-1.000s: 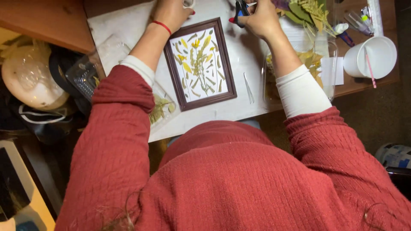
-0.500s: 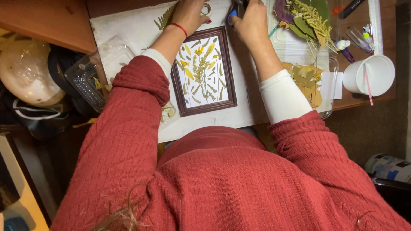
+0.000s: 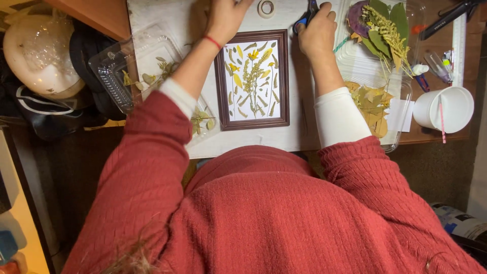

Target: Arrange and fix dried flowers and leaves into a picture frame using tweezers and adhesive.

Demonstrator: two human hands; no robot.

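Scissors [image 3: 309, 11], blue-handled, are the item in hand; only one view, the head camera, is available.

Head view: the scissors sit at the far edge of the white surface [image 3: 167, 15], clamped in the right hand [image 3: 317, 33], whose fingers are curled through or around the handles. The blades run off the top of the frame, so their opening and exact direction cannot be told; the visible part points away from the person. The left hand [image 3: 225, 18] lies well to the left of the scissors, palm down on the surface, fingers partly cut off by the frame edge; whether it pinches anything cannot be told. The two hands are apart, with a small tape roll [image 3: 266, 7] between them.

Governing relation: a brown picture frame [image 3: 252, 80] holding pressed yellow flowers and leaves lies just on the near side of both hands, between the forearms, its long axis running toward and away from the person. Its far right corner sits just beside the right hand, which is the nearer hand.

Surroundings: a clear tray of dried leaves [image 3: 378, 99] and plant sprigs lies to the right, a white cup [image 3: 446, 109] beyond it; a clear plastic box [image 3: 134, 66] lies to the left.
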